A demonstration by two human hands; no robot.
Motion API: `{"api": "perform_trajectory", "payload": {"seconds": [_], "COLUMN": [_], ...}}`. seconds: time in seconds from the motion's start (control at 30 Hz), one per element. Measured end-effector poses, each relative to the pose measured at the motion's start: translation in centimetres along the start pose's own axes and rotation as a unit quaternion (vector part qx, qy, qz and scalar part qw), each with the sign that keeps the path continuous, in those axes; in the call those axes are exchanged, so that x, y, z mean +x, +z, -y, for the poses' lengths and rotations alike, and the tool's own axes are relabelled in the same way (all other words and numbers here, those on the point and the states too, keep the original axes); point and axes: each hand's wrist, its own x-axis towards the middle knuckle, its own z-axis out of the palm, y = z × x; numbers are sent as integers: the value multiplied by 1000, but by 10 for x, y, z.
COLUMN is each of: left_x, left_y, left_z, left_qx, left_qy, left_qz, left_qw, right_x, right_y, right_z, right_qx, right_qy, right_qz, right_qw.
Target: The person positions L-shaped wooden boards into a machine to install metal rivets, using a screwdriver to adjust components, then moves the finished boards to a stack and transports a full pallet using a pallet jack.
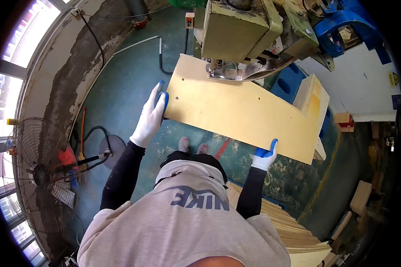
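A pale plywood board (236, 107) with several small drilled holes lies level before me, its far edge beneath the metal guard (227, 72) of a green machine head (238, 33). My left hand (150, 116), in a white glove with a blue palm, grips the board's left end. At the near edge, toward the right, my right hand (264, 156) in a matching glove is closed on the board, thumb on top and fingers hidden underneath. Beyond the board's right end sits a stack of similar cut boards (308, 95).
Plywood sheets (294, 231) are stacked behind me at lower right. A large caged fan (40, 175) stands by the windows on the left. A blue machine part (343, 31) is at upper right. Wood pieces (361, 197) lie along the right side. A hose (161, 58) crosses the floor.
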Motion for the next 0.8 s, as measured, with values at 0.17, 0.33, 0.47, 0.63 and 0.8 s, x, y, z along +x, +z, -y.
{"api": "perform_trajectory", "payload": {"seconds": [0.17,0.33,0.47,0.63,0.8], "left_x": [21,21,18,16,27], "left_y": [19,24,26,33,30], "left_z": [20,18,32,27,27], "left_qx": [107,33,15,-4,33], "left_qy": [-2,-92,-101,-95,-70], "left_qz": [-43,-50,-63,-81,-91], "left_qw": [993,994,993,992,993], "right_x": [-3,-11,-11,-10,-3], "right_y": [21,48,56,40,26], "right_z": [27,57,65,69,56], "right_qx": [16,19,-46,-41,33], "right_qy": [-18,13,14,28,21], "right_qz": [3,28,0,31,96], "right_qw": [1000,999,999,998,995]}}
